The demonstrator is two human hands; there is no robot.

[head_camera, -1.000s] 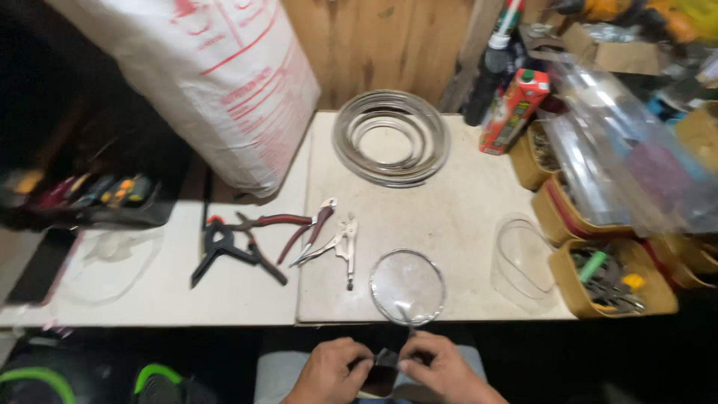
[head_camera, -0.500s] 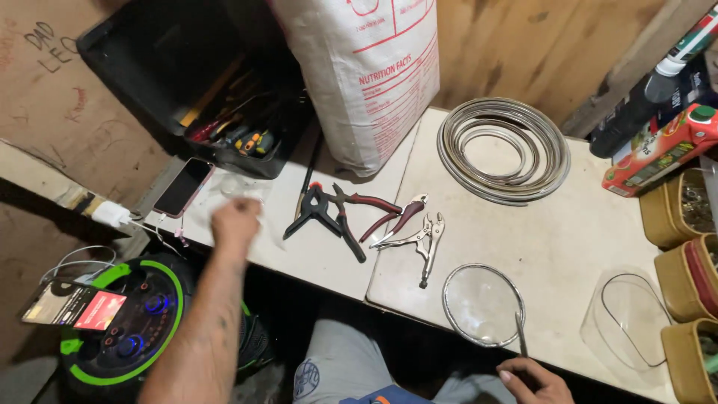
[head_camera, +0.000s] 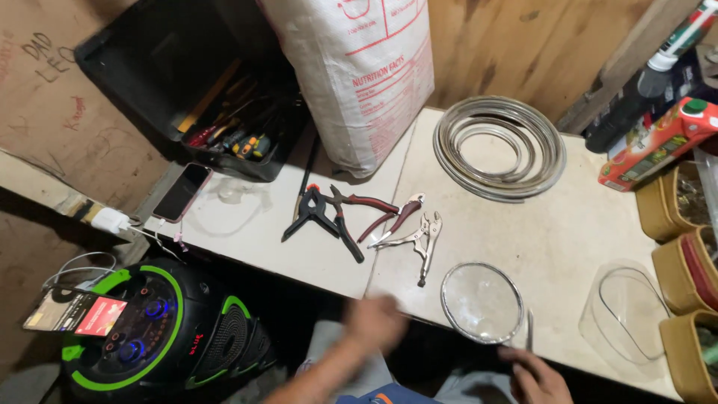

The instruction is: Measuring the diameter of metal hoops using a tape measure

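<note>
At the front edge of a pale workbench (head_camera: 598,247), the right hand (head_camera: 535,378) pinches the thin metal stem of a round wire-rimmed clear lens (head_camera: 481,301) lying flat there. The blurred left hand (head_camera: 376,322) hovers below the edge; its grip cannot be told. Steadying the lens seems the step, needing a second grip; the black toolbox (head_camera: 149,67) holds screwdrivers.

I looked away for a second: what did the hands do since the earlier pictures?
The left hand, half a second ago stretched out by the phone, has pulled back to the bench edge, blurred and empty. The right hand stays by the round wire-rimmed lens. Pliers unmoved.
</note>
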